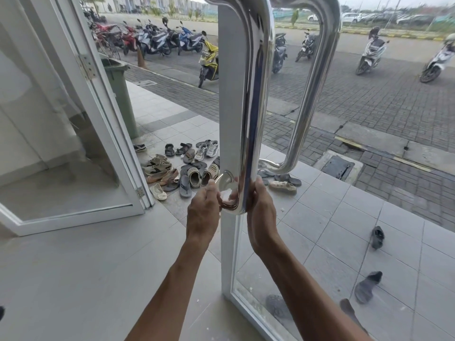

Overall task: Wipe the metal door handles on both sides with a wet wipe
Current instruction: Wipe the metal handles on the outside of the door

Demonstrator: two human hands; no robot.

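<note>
The near door handle point(256, 99) runs upright at centre frame. At its six o'clock bend, the left hand point(204, 212) curls against the bend, maybe pinching a wet wipe point(227, 196); the right hand point(262, 212) grips the bar. The outer handle point(310, 94) stands at three o'clock behind the glass.

I saw the near door handle point(256, 99) standing upright on the door frame point(227, 242), with the outer door handle point(312, 89) behind the glass to its right. My left hand point(203, 212) sat left of the near handle's lower end, my right hand point(262, 212) right of it. Shoes point(182, 168) lay on the floor point(73, 279) beyond, with a bin point(120, 94) further left and scooters point(160, 40) behind.
</note>
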